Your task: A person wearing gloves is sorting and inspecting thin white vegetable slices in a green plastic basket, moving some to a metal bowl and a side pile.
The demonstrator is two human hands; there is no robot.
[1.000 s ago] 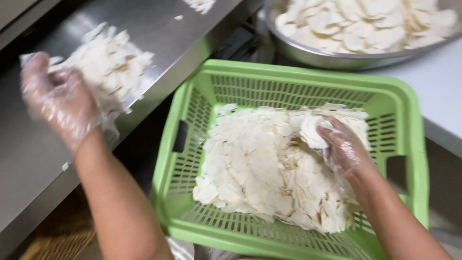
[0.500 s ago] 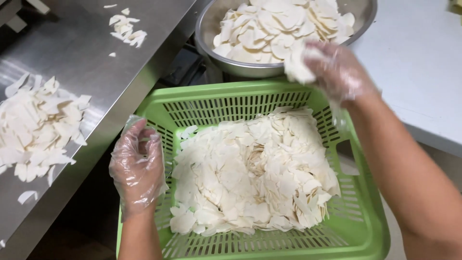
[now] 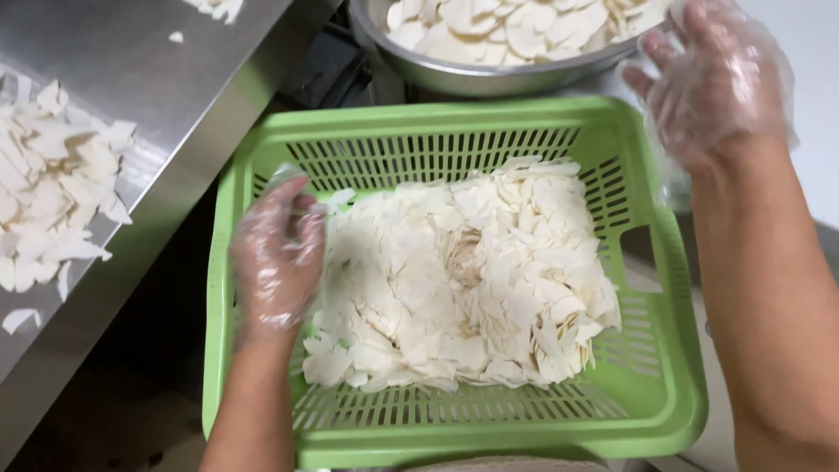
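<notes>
Green basket (image 3: 673, 288) of pale slices (image 3: 463, 271), left hand (image 3: 275, 258) touching them, right hand (image 3: 712, 79) above, both grips released.

Metal bowl (image 3: 454, 74) cut off at top; basket (image 3: 262, 166) floor hidden under slices (image 3: 454, 271).

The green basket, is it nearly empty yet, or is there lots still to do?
Some is done: the metal bowl holds white slices, and more lie on the steel counter. Right now the gloved left hand rests in the slice pile inside the green basket, while the gloved right hand is up by the bowl. Lots is left: slices cover most of the basket's bottom.
</notes>
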